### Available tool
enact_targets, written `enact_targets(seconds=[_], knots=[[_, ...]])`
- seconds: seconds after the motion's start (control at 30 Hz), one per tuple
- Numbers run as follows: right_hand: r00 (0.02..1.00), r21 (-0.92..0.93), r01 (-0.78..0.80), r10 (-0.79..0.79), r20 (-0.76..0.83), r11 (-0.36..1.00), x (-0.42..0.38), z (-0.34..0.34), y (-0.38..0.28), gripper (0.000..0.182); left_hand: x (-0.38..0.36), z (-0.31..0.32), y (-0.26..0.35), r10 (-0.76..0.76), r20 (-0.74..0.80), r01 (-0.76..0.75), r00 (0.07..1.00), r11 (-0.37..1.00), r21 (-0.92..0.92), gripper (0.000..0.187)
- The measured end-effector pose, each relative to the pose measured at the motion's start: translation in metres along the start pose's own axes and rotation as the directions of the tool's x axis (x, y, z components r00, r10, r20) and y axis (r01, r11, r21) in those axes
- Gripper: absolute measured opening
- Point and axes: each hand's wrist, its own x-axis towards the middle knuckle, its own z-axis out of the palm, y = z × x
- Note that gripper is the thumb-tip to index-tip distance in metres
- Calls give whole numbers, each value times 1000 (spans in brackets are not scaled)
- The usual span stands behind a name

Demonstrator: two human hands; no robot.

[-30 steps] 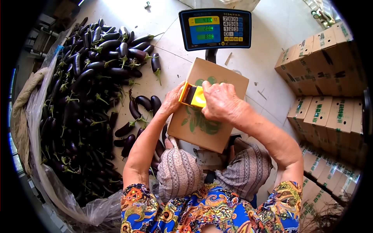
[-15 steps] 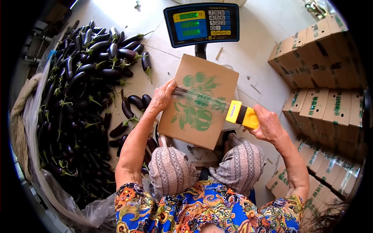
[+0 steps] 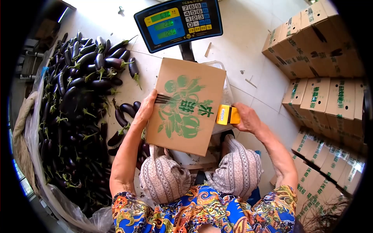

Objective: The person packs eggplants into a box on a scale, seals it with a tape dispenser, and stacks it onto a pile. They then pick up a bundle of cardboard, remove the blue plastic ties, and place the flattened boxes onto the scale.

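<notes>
A closed cardboard box (image 3: 186,106) with green vegetable print lies in front of my knees, slightly tilted, on a scale platform (image 3: 227,87) that it mostly covers. My left hand (image 3: 146,107) is pressed on the box's left edge, fingers together, holding it. In my right hand (image 3: 247,118) is a yellow tape dispenser (image 3: 228,115), touching the right edge of the box. Clear tape over the print is hard to make out. Beyond the box stands the scale's lit display (image 3: 178,25).
A large heap of eggplants (image 3: 77,128) lies on plastic sheeting (image 3: 58,202) to the left, with a few loose ones near my left forearm. Stacked printed cartons (image 3: 316,97) line the right side. Small scraps lie on the floor (image 3: 256,58).
The tape dispenser has gone from the box's top face to its right edge. The strip of tape no longer stands out above the print. The display numbers have risen, and the view has shifted.
</notes>
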Motion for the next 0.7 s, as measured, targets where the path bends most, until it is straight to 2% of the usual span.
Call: enact_targets(seconds=[0.1, 0.17, 0.3, 0.33, 0.43, 0.47, 0.57, 0.6, 0.63, 0.67, 0.7], knots=[[995, 90, -58, 65, -77, 994, -4, 25, 2, 46, -10, 9, 18, 45, 72, -35, 996, 991, -132, 55], [991, 90, -85, 93, -97, 992, -10, 25, -5, 46, -19, 15, 32, 8, 98, 14, 995, 975, -223, 53], [985, 50, -108, 113, -132, 993, -29, -7, -29, 45, -9, 31, 23, -55, 203, 127, 978, 925, -358, 51], [982, 41, -120, 124, -139, 992, -35, -22, -40, 44, -2, 36, 15, -28, 271, 140, 962, 905, -402, 52], [986, -87, -143, 134, -103, 986, -32, -74, -75, 44, 10, 64, -9, -83, 397, 320, 914, 749, -580, 55], [987, -142, -150, 139, -83, 978, -30, -89, -88, 44, 14, 72, -20, -18, 437, 328, 899, 687, -648, 57], [989, -222, -146, 144, -23, 964, -9, -100, -111, 44, 24, 64, -26, 27, 428, 268, 903, 743, -614, 57], [995, -252, -101, 92, -46, 962, -1, -97, -120, 44, 29, 56, -31, 22, 414, 249, 910, 770, -588, 61], [996, -271, -79, 65, -60, 959, 11, -95, -131, 45, 35, 48, -36, 7, 303, 107, 953, 927, -360, 63], [997, -268, -74, 64, -47, 961, 21, -92, -140, 46, 41, 38, -39, 25, 192, -10, 981, 997, -76, 64], [997, -265, -69, 62, -36, 962, 30, -91, -148, 47, 42, 31, -38, 75, 88, -93, 993, 969, 227, 66]])
